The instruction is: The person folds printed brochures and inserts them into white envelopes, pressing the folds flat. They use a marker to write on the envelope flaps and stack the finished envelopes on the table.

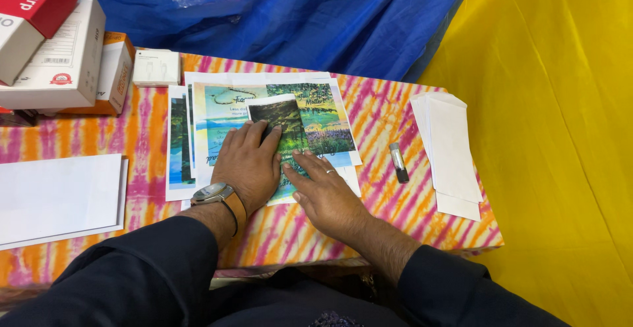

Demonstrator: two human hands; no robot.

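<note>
Both hands lie flat on a small printed photo [282, 129] near the middle of the table [389, 109], which wears a pink-and-orange striped cloth. The photo shows dark green trees with a white border; it sits tilted atop a stack of larger landscape prints [316, 113]. Left hand [247, 163]: fingers extended, pressing the photo's left side, watch [214, 194] on the wrist. Right hand [323, 192]: fingers spread, pressing its lower right part, 1 ring visible. A glue stick [398, 162] lies toward the right edge, beside white envelopes [452, 152]. Boxes [62, 50] occupy the far-left corner.
</note>
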